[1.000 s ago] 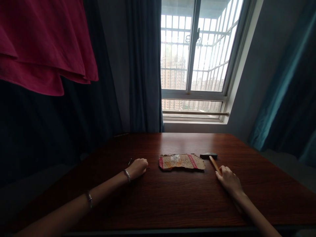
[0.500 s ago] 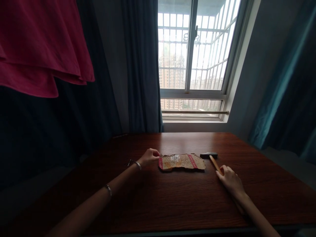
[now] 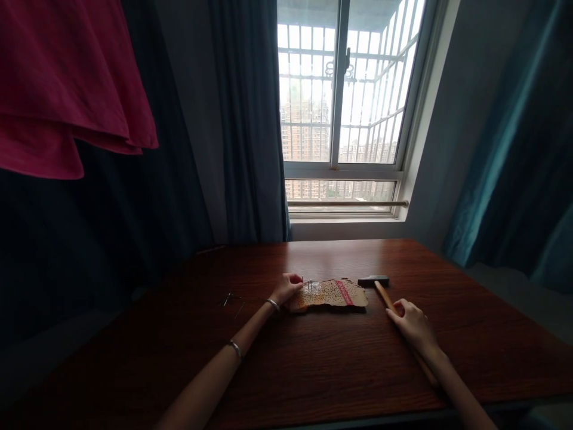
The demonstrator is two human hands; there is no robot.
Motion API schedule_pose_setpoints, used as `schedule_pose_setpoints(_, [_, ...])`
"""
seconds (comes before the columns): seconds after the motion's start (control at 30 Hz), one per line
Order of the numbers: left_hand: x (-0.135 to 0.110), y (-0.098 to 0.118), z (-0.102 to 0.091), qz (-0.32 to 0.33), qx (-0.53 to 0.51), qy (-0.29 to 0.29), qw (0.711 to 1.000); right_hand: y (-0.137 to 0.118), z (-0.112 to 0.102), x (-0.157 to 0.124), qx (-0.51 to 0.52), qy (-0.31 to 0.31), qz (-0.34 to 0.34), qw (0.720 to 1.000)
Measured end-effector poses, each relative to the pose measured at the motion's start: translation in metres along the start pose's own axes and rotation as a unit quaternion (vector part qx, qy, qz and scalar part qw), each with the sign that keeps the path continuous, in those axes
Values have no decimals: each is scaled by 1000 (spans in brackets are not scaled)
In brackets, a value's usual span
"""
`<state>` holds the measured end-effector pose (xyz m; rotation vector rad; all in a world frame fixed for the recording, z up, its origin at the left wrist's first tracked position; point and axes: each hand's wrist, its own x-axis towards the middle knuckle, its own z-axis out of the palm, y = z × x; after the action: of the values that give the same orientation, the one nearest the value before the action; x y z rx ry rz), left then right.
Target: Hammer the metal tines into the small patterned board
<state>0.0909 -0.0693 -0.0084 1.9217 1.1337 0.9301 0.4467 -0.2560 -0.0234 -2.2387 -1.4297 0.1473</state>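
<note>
A piece of patterned cardboard (image 3: pixel 331 294) with a pink stripe and a ragged edge lies flat on the table. Thin nails (image 3: pixel 308 285) stand upright in its left part, on a whitish patch. My left hand (image 3: pixel 286 289) is at the cardboard's left end, thumb and fingers pinched on a nail (image 3: pixel 302 279) held upright. My right hand (image 3: pixel 412 325) is wrapped round the wooden handle of a hammer (image 3: pixel 381 289). The hammer's dark head rests on the table just right of the cardboard.
Several loose nails (image 3: pixel 229 298) lie on the brown wooden table (image 3: pixel 331 364), left of my left wrist. A barred window (image 3: pixel 340 107) and blue curtains (image 3: pixel 250 149) stand behind the table. Pink cloth (image 3: pixel 76 89) hangs at upper left.
My left hand has moved right over the cardboard's left end, and its nail has gone from lying nearly level to upright. My right hand stays on the hammer. The view has turned slightly right.
</note>
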Motion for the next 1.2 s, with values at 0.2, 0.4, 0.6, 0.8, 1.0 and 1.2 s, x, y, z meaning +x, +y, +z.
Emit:
schedule_pose_setpoints(0.2, [-3,2,8,10,-12,6,1000,-1,-2,-2,6,4,-1,1000])
schedule_pose_setpoints(0.4, [-2,-1,10,10,-35,15,999,2,1,-1,8,8,-3,1000])
schedule_pose_setpoints(0.6, [-3,-1,10,11,-35,17,999,3,1,0,11,8,-7,1000])
schedule_pose_setpoints(0.8, [-6,3,12,8,-20,23,1000,4,2,0,16,4,-7,1000])
schedule_pose_setpoints(1.0, [-7,6,13,9,-22,23,999,4,2,1,10,10,-5,1000])
schedule_pose_setpoints(1.2, [-7,5,14,14,-31,25,999,5,3,1,14,12,-11,1000])
